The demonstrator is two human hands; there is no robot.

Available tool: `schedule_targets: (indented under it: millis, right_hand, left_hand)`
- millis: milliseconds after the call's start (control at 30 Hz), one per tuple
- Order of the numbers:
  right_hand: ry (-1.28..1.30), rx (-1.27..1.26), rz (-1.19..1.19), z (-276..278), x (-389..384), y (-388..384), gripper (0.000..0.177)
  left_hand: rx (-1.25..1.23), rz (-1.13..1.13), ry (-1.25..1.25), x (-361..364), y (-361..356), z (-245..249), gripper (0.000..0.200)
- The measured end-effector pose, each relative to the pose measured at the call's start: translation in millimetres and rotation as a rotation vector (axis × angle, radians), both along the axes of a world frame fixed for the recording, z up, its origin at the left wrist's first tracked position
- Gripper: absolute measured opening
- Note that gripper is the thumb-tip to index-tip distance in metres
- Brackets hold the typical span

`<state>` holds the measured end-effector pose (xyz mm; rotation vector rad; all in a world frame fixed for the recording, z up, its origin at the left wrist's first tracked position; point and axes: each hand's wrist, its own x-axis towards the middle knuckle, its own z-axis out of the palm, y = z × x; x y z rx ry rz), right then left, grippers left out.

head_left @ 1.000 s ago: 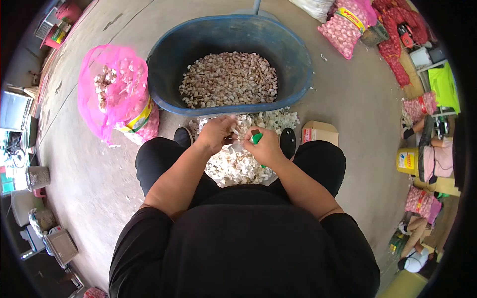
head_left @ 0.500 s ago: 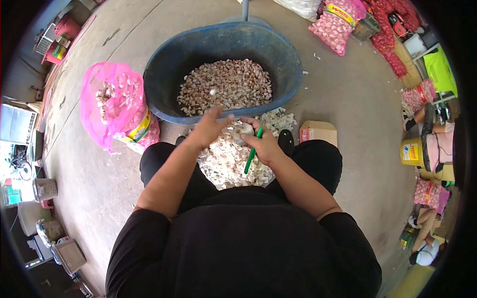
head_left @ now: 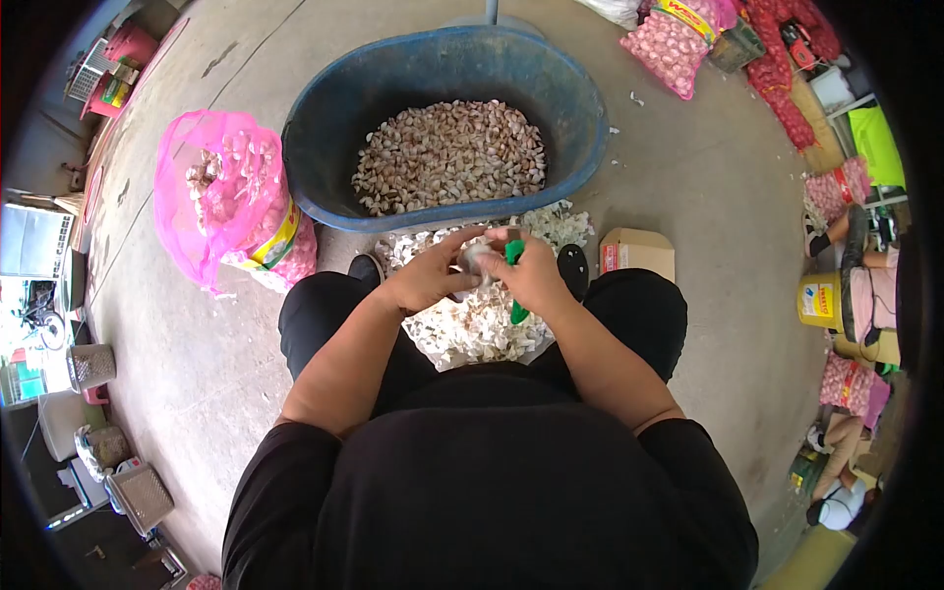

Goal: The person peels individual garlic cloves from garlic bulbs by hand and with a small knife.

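Between my two hands is a whitish garlic bulb (head_left: 476,260), partly covered by fingers. My left hand (head_left: 433,275) is closed round its left side. My right hand (head_left: 532,273) touches the bulb's right side and grips a green-handled knife (head_left: 516,258). Below them a pile of pale garlic skins (head_left: 473,329) lies between my legs. Just beyond my hands stands a large blue tub (head_left: 447,218) with many loose garlic cloves (head_left: 452,157) inside. An open pink mesh bag (head_left: 221,202) of garlic is at the left of the tub.
A cardboard box (head_left: 639,253) sits right of my right foot. Garlic sacks (head_left: 672,44) stand at the upper right. At the far right are other people, one by a yellow bucket (head_left: 818,300). Baskets (head_left: 143,497) line the left side.
My left hand has come down from near the tub's rim onto the bulb. The green knife has turned in my right hand. A white piece on the cloves is no longer visible.
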<state>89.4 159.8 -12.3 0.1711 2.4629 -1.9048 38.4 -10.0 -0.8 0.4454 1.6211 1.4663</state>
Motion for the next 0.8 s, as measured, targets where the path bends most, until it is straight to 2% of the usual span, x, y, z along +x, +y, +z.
schedule_targets:
  millis: [100,133,267,367,400,467,500,533,633,667,733,767,800]
  right_hand:
    - [-0.172,-0.320,-0.105,13.7,-0.8,-4.1,0.040]
    - [-0.057,-0.209,-0.093,-4.0,-2.4,-4.0,0.042]
    - [0.228,0.162,-0.016,13.5,-0.5,-10.0,0.043]
    - [0.241,0.197,-0.033,13.8,0.8,-12.5,0.032]
    - [0.202,0.213,-0.012,17.1,2.1,-14.1,0.031]
    - [0.123,0.247,0.029,25.3,4.6,-17.1,0.027]
    - [0.185,0.211,0.036,24.1,3.7,-16.9,0.026]
    - [0.247,0.173,0.045,21.9,2.3,-16.6,0.024]
    - [0.384,0.102,0.045,17.5,0.6,-19.3,0.017]
    - [0.422,0.087,0.039,17.6,0.2,-19.3,0.014]
    - [0.143,-0.225,0.030,24.6,3.7,-16.2,0.010]
    - [0.002,-0.380,0.025,28.7,4.8,-13.8,0.010]
    - [-0.019,-0.397,0.055,30.6,3.2,-10.8,0.011]
  left_hand:
    - [0.064,0.124,0.043,-3.3,9.3,-1.3,0.052]
    - [0.079,0.228,0.019,-1.1,13.1,-4.3,0.048]
    - [0.324,0.385,-0.349,2.5,17.4,-6.2,0.036]
    - [0.180,0.466,-0.276,14.0,25.8,-4.1,0.041]
    - [0.060,0.494,-0.221,18.2,29.1,5.0,0.041]
    - [0.046,0.573,-0.150,20.2,31.2,6.0,0.038]
    - [0.039,0.612,-0.115,20.8,32.5,5.7,0.037]
    - [0.147,0.692,-0.089,21.8,35.7,-2.4,0.029]
    - [0.203,0.744,-0.031,26.9,35.6,6.3,0.020]
    - [0.218,0.768,-0.131,26.0,34.1,5.5,0.019]
    - [0.250,0.810,-0.330,21.8,29.9,2.5,0.018]
    - [0.235,0.782,-0.320,19.4,28.5,1.5,0.021]
    - [0.219,0.754,-0.313,17.3,26.8,0.5,0.024]
